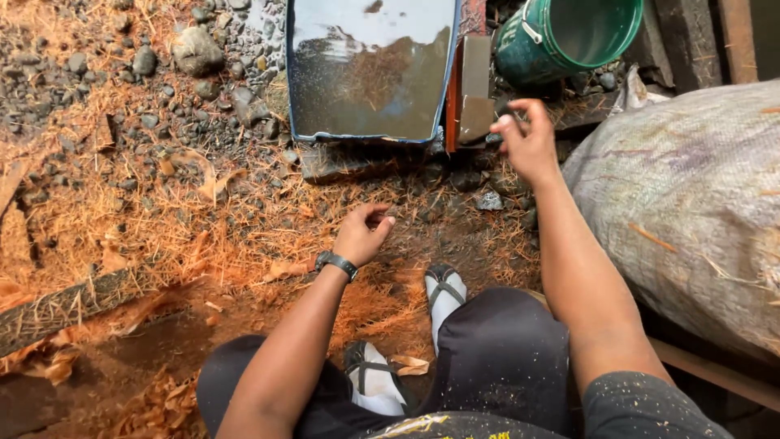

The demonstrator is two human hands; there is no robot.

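My left hand (363, 233) hangs low over the fibre-strewn ground, fingers loosely curled and apart, nothing in it; a dark watch (335, 263) circles its wrist. My right hand (526, 140) reaches forward toward a flat brown stone block (474, 89) that stands beside a blue tray of murky water (370, 73). Its fingers are bunched together near the block's lower edge; whether they pinch anything small is unclear. My knees in black trousers (496, 349) and feet in white socks with sandals (444, 293) show at the bottom.
A green bucket (569, 32) lies tilted at the top right. A large woven sack (691, 203) fills the right side. Orange coconut fibre (162, 236), husk pieces and grey stones (195, 50) cover the ground; a wooden plank (57, 309) lies at the left.
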